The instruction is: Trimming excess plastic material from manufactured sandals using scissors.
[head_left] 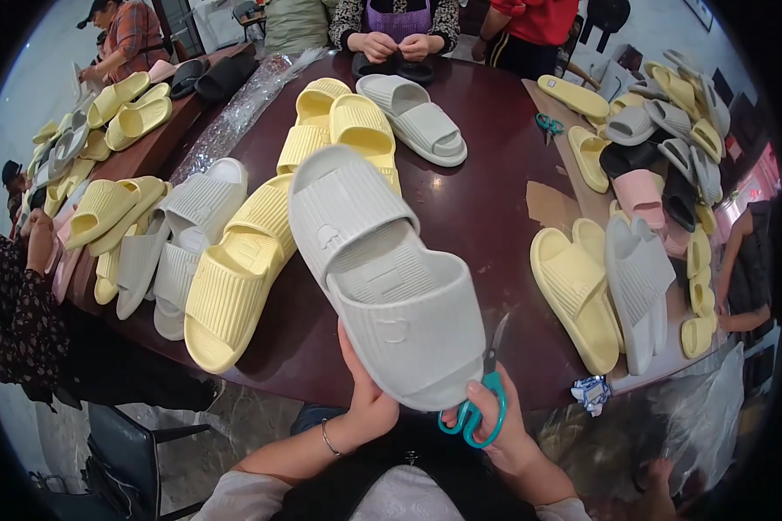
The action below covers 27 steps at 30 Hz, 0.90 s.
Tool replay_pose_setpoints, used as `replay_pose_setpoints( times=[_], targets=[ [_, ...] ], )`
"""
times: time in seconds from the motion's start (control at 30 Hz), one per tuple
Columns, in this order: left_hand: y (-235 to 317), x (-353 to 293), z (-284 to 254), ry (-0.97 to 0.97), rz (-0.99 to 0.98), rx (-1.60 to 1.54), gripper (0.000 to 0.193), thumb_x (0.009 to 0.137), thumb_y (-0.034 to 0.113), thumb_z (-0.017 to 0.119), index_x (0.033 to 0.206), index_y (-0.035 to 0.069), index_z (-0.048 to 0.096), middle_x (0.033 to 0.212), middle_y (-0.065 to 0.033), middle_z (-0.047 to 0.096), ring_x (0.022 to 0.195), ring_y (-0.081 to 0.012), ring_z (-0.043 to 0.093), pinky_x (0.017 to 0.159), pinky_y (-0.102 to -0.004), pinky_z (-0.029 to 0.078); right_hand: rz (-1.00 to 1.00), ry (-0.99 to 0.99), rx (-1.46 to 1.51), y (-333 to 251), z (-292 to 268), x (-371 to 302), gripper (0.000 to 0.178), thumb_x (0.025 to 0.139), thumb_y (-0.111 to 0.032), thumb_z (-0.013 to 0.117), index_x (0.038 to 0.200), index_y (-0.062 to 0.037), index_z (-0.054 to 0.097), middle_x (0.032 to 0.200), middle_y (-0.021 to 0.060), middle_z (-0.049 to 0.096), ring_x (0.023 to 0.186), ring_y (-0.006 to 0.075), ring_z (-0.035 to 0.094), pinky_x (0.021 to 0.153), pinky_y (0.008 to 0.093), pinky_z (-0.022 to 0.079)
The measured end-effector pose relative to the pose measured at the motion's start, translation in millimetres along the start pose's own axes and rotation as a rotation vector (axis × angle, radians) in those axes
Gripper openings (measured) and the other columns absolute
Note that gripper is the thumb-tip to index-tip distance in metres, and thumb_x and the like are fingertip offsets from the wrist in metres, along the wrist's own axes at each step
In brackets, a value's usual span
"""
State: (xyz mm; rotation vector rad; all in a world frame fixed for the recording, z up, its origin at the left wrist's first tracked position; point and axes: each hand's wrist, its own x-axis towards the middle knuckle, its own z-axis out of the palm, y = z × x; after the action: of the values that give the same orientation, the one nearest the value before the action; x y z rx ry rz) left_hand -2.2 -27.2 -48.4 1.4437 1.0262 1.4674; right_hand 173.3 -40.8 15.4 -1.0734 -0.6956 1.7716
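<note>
A pair of grey ribbed slide slippers (408, 286), nested one partly over the other, is held up above the near edge of the table. My left hand (369, 404) grips them from below on the left; most of its fingers are hidden behind the sole. In my right hand (506, 425) is a pair of scissors (493, 382) with teal handles, blades pointing up. That hand's fingers also reach the lower right edge of the grey slippers. Just left of them, yellow slides (235, 286) lie on the table.
The dark red table (487, 208) carries more yellow slides (356, 122) and grey slides (417, 113) beyond. Several coloured slides (643, 269) crowd the right side. Teal scissors (548, 126) lie far right. Across the table, a person's hands (395, 46) work over black slippers (391, 68).
</note>
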Motion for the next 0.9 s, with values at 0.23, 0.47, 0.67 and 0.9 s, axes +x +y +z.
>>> replay_pose_setpoints(
  times=[0.23,0.47,0.67,0.9],
  targets=[
    [23.5,12.9,-8.1,-0.235,0.041,-0.447,0.109,0.077,-0.002,0.059,0.136,0.011,-0.032,0.15,-0.0126,-0.004,0.138,-0.0226,0.007,0.11,-0.0389,0.014,-0.101,0.1,-0.071,14.4,-2.1,6.7,0.041,0.084,-0.014,0.058,0.118,0.0,0.04,0.086,0.0135,0.059,0.06,0.0206,0.06,0.054,0.0307,0.05],
    [25.8,5.8,-3.0,-0.069,-0.073,-0.208,0.108,0.075,0.001,0.066,0.141,0.009,-0.02,0.149,-0.0111,0.005,0.136,-0.0216,0.013,0.109,-0.038,0.018,-0.256,0.122,-0.155,36.8,9.6,4.3,0.038,0.082,-0.003,0.061,0.112,0.0001,0.038,0.089,0.0122,0.058,0.064,0.0182,0.06,0.055,0.0301,0.051],
    [25.0,4.0,-23.5,0.062,-0.119,-0.288,0.09,0.073,-0.002,0.062,0.143,0.004,0.005,0.141,-0.0128,0.025,0.13,-0.0214,0.027,0.106,-0.0349,0.025,-0.18,0.052,-0.292,37.5,-4.2,10.6,0.05,0.078,0.002,0.064,0.12,-0.0006,0.038,0.093,0.0099,0.057,0.072,0.0155,0.06,0.062,0.0273,0.05],
    [60.1,17.4,-87.8,0.232,-0.224,-0.493,0.081,0.068,-0.003,0.061,0.139,0.003,0.022,0.128,-0.0105,0.043,0.121,-0.0218,0.041,0.102,-0.0355,0.034,-0.31,0.049,-0.544,18.9,-22.1,22.5,0.061,0.073,0.005,0.066,0.125,-0.0027,0.035,0.096,0.0108,0.058,0.08,0.0132,0.058,0.068,0.0231,0.048]
  ],
)
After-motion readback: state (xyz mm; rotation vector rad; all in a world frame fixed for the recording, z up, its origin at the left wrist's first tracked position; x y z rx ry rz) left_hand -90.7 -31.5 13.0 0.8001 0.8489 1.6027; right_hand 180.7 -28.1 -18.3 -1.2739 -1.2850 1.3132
